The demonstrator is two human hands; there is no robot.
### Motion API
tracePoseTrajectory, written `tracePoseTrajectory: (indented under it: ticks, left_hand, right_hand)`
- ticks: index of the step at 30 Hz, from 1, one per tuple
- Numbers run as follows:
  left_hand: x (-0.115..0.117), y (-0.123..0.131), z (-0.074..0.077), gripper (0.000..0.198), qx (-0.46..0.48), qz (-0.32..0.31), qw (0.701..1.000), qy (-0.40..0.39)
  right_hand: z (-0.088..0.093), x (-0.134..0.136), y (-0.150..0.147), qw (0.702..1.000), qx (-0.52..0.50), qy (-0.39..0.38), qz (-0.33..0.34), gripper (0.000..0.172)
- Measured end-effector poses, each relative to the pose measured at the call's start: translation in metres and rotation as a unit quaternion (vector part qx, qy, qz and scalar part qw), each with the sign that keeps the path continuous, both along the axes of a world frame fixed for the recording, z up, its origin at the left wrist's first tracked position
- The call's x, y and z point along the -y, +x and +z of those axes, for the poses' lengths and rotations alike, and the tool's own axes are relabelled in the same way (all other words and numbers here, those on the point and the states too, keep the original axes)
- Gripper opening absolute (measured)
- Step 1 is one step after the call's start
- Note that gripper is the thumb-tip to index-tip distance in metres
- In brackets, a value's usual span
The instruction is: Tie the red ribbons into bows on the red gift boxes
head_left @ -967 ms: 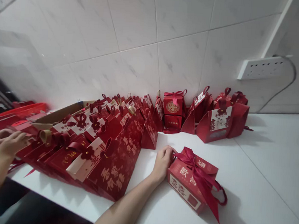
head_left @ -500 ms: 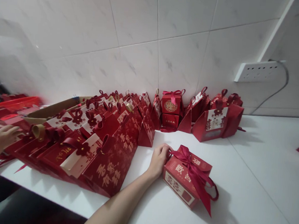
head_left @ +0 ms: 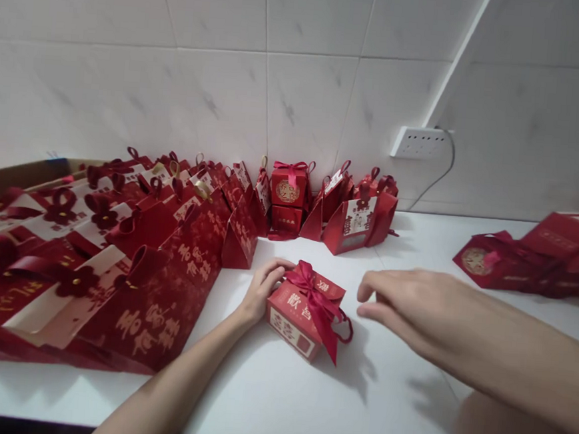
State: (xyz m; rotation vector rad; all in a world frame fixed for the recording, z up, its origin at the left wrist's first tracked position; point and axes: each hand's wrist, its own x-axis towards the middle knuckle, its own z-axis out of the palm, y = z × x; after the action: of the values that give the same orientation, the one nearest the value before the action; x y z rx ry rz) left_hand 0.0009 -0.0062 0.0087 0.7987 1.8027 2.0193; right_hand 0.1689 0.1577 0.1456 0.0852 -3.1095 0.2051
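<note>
A small red gift box [head_left: 298, 314] with gold characters and a dark red ribbon bow lies on the white counter [head_left: 266, 389]. My left hand [head_left: 263, 285] is curled around the box's left end, thumb and fingers pressed on it. My right hand [head_left: 408, 303] hovers just right of the box, a little above the counter. Its fingers are stretched out towards the box, with nothing in them, and it is not touching the box.
Several flat red gift bags [head_left: 116, 257] cover the counter's left side over a cardboard box [head_left: 2, 171]. Upright red gift boxes [head_left: 288, 197] line the tiled wall. More red bags [head_left: 516, 261] lie far right. A white power strip [head_left: 419, 142] hangs on the wall.
The view has swung right. My right hand has come in from the right towards the box. Another person's hands at the far left have left the view. My left hand stays on the box.
</note>
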Motion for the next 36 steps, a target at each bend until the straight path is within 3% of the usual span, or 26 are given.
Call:
tracePoseTrajectory:
  ticks: [4, 11, 16, 24, 27, 31, 34, 36]
  left_hand:
    - [0.001, -0.001, 0.003, 0.024, -0.012, -0.008, 1.000, 0.014]
    - [0.005, 0.000, 0.008, 0.028, -0.037, -0.049, 0.998, 0.031]
    - [0.008, -0.002, 0.008, 0.033, -0.037, -0.080, 0.995, 0.042]
    - [0.010, -0.003, 0.009, 0.033, -0.027, -0.107, 0.993, 0.044]
    - [0.010, -0.004, 0.009, 0.034, -0.029, -0.101, 0.994, 0.038]
    - [0.012, -0.005, 0.009, 0.035, -0.044, -0.076, 0.996, 0.027]
    - [0.012, -0.007, 0.007, 0.032, -0.065, -0.064, 0.996, 0.025]
    - [0.012, -0.007, 0.006, 0.031, -0.077, -0.064, 0.995, 0.029]
  right_hand:
    - [-0.004, 0.011, -0.009, 0.997, 0.076, -0.003, -0.003, 0.020]
    - [-0.004, 0.037, -0.013, 0.993, 0.119, 0.012, 0.005, 0.032]
    - [-0.011, 0.035, -0.021, 0.991, 0.128, 0.039, 0.029, 0.021]
    - [-0.014, 0.028, -0.030, 0.987, 0.146, 0.054, 0.031, 0.017]
    - [-0.011, 0.029, -0.047, 0.986, 0.159, 0.054, 0.006, 0.017]
    - [-0.002, 0.024, -0.070, 0.980, 0.177, 0.041, -0.086, 0.014]
    - [0.004, 0.015, -0.072, 0.978, 0.153, 0.024, -0.137, 0.011]
    - [0.004, 0.010, -0.067, 0.981, 0.142, -0.006, -0.132, 0.005]
